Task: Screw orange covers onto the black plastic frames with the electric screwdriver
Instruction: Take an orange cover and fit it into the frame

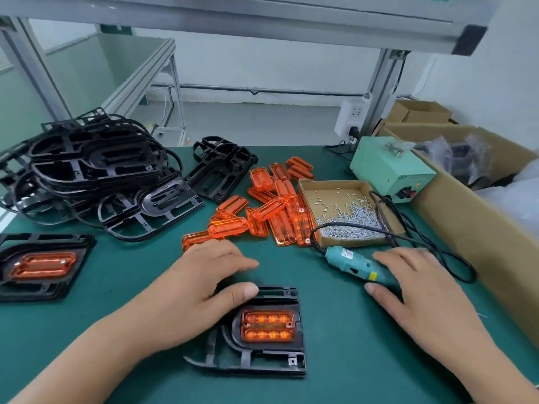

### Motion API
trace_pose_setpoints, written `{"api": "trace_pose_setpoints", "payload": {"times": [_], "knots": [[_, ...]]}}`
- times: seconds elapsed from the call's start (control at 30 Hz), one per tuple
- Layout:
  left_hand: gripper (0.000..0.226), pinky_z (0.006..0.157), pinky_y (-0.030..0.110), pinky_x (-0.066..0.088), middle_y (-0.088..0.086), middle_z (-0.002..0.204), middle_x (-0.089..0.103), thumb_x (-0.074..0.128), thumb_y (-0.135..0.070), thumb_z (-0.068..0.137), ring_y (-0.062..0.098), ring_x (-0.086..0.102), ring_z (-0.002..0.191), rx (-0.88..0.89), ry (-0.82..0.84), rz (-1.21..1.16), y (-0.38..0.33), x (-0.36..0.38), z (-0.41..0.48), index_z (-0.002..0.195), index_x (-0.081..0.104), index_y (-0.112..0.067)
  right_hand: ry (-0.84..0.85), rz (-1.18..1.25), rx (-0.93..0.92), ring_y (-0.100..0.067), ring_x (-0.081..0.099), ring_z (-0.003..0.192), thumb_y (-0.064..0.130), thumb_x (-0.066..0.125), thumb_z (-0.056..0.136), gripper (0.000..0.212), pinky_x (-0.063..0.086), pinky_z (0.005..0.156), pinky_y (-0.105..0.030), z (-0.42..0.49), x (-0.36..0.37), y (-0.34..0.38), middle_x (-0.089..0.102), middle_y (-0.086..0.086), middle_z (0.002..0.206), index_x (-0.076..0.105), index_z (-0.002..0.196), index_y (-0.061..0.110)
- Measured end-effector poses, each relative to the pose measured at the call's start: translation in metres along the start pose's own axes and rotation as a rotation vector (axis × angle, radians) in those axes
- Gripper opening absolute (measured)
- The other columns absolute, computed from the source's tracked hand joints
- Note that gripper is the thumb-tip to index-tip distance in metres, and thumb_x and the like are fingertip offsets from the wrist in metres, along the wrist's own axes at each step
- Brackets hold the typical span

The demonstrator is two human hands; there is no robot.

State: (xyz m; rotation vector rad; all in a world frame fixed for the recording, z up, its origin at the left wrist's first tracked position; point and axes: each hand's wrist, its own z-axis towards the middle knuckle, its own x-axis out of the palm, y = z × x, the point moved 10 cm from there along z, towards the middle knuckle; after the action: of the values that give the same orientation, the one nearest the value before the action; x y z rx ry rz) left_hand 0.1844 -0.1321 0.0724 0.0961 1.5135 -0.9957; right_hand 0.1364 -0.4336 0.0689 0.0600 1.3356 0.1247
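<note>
Green matting [116, 330] covers the workbench, with grey aluminium posts and a pale wall behind it.

At lower centre, the left hand [201, 290] is laid palm down on the left part of 1 black plastic frame [262, 368]. Its fingers are stretched out and its thumb is set on the frame's upper edge, so nothing is gripped. 1 orange translucent cover [267, 326] is seated in this frame's oval recess.

At right of centre, the right hand [425, 293] is placed over the teal electric screwdriver [353, 262], which points toward the upper left. Nearly straight fingers are laid across its far side and the thumb is set at its near side. Whether it is truly clasped cannot be told.

A black cable [455, 258] is looped from the tool's tip end round to the right. Just beyond it a shallow cardboard tray [309, 188] is seen, holding small silver screws [350, 225]. Loose orange covers [271, 199] are scattered just left of the tray.

A tangled heap of bare black frames [87, 170] is piled at upper left. 1 frame with a fitted cover [43, 266] is laid at the left edge. A pale green power box [388, 170] is set behind the tray, and a large cardboard carton [466, 223] is stood along the right edge.
</note>
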Motion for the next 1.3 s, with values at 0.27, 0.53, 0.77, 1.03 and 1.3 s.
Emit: {"api": "trace_pose_setpoints", "payload": {"times": [0.27,0.53,0.77,1.03,1.3], "knots": [[0.020,0.095,0.036,0.052,-0.019,0.109,0.067,0.057,-0.029,0.106,0.003,0.060,0.103,-0.003,-0.146,0.042,-0.029,-0.006,0.101,0.117,0.073,-0.031,0.176,-0.081,0.080,-0.019,0.060,0.103,0.076,0.029,0.091,0.065,0.051,0.077,-0.040,0.005,0.008,-0.024,0.059,0.012,0.103,0.060,0.132,0.037],[0.021,0.088,0.039,0.046,-0.005,0.105,0.076,0.066,-0.038,0.100,0.023,0.058,0.105,0.193,0.021,0.390,-0.091,0.044,0.214,0.115,0.078,-0.031,-0.163,0.804,0.247,-0.017,0.065,0.060,0.080,0.038,0.099,0.059,0.047,0.057,-0.021,0.005,-0.057,-0.058,0.071,-0.005,0.072,0.066,0.101,0.028],[0.009,0.085,0.037,0.048,-0.015,0.090,0.063,0.074,-0.034,0.093,0.018,0.064,0.104,0.144,0.196,0.335,-0.086,0.076,0.225,0.101,0.076,-0.032,-0.188,1.486,0.387,-0.020,0.056,0.058,0.074,0.061,0.093,0.058,0.050,0.049,-0.030,0.018,-0.041,-0.063,0.065,-0.012,0.087,0.077,0.106,0.019],[0.020,0.085,0.037,0.057,-0.007,0.107,0.078,0.068,-0.019,0.097,0.019,0.069,0.105,0.105,0.072,0.239,-0.072,0.063,0.215,0.111,0.080,-0.027,-0.186,1.751,0.388,-0.013,0.049,0.055,0.063,0.047,0.101,0.058,0.045,0.048,-0.023,0.043,-0.015,-0.052,0.059,-0.003,0.080,0.063,0.117,0.010],[0.009,0.074,0.031,0.048,-0.010,0.092,0.075,0.073,-0.028,0.096,0.010,0.063,0.088,0.044,-0.020,0.030,-0.060,0.056,0.214,0.102,0.079,-0.025,-0.209,1.874,0.436,-0.012,0.046,0.054,0.052,0.038,0.112,0.049,0.044,0.047,-0.022,0.062,0.005,-0.037,0.056,-0.004,0.079,0.061,0.111,0.008]]}}
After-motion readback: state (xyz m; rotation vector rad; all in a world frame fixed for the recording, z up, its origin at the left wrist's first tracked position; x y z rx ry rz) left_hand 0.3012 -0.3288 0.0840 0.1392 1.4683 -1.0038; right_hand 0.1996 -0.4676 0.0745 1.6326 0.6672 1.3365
